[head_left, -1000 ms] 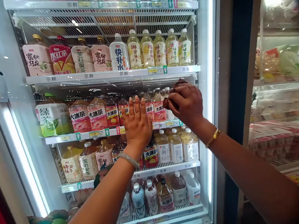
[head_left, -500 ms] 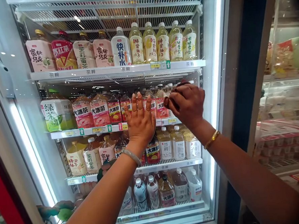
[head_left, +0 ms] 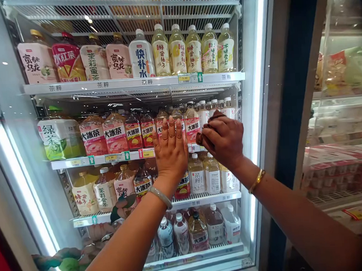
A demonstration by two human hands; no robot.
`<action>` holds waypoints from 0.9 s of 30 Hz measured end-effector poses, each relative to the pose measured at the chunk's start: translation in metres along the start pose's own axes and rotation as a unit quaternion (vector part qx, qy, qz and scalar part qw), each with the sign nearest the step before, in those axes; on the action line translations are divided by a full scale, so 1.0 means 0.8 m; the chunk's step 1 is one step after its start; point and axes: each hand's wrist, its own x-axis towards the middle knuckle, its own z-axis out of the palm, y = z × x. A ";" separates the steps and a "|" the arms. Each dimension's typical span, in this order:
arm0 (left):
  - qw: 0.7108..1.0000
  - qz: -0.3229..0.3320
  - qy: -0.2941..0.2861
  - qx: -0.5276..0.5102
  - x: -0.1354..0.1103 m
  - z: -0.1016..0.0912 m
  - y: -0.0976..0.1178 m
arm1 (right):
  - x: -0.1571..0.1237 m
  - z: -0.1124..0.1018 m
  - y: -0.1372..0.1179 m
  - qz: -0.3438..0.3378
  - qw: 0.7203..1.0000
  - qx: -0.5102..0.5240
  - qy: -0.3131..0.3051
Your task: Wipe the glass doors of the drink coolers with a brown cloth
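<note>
Hands at the glass door [head_left: 11, 101] of a shop's drinks cooler: the person's left hand [head_left: 169, 152] lies flat on the pane, fingers straight and held side by side, palm pressed to the glass at the level of the second shelf [head_left: 109, 158], while the right hand [head_left: 224, 139] is curled tight around a small dark wad [head_left: 202, 137], perhaps a cloth, bunched between thumb and fingers and held against the glass just right of the left fingertips

The wad sits mid-pane, in front of the row of pink-labelled tea bottles [head_left: 115, 133]; what it is made of cannot be told. Judged from this view, the work on the glass is partway at most: both hands are near the middle right of the door, and faint specks show on the bright strip by the right frame [head_left: 260, 106], so much of the pane above, below and to the left appears unreached

Behind the glass stand four stocked shelves: yellow-green bottles [head_left: 192, 53] on the upper one, a large green tea jug [head_left: 57, 137] to the left of the second, white-capped bottles [head_left: 212, 176] on the third. A dark pillar [head_left: 298, 103] borders the cooler on the right, with a second chilled case [head_left: 345, 121] beyond it. The door looks shut; nothing lies between hands and pane. A pale bangle [head_left: 160, 196] circles the left wrist, a gold bracelet [head_left: 257, 180] the right
</note>
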 end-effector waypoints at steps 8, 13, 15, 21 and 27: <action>0.999 -0.041 0.009 -0.008 -0.023 0.021 0.033 | -0.006 0.001 -0.002 -0.092 0.994 0.037 -0.034; 0.999 0.047 -0.003 0.027 -0.038 0.020 0.034 | -0.015 -0.012 0.024 0.021 1.000 0.002 -0.019; 0.996 0.087 -0.017 0.029 -0.042 0.019 0.036 | -0.032 -0.017 0.011 0.045 0.999 0.001 -0.017; 0.995 0.099 -0.023 0.020 -0.047 0.021 0.040 | -0.021 -0.011 0.019 -0.069 0.996 0.024 -0.041; 0.995 0.096 -0.028 0.015 -0.048 0.020 0.042 | -0.028 -0.024 0.065 0.123 0.992 -0.038 0.019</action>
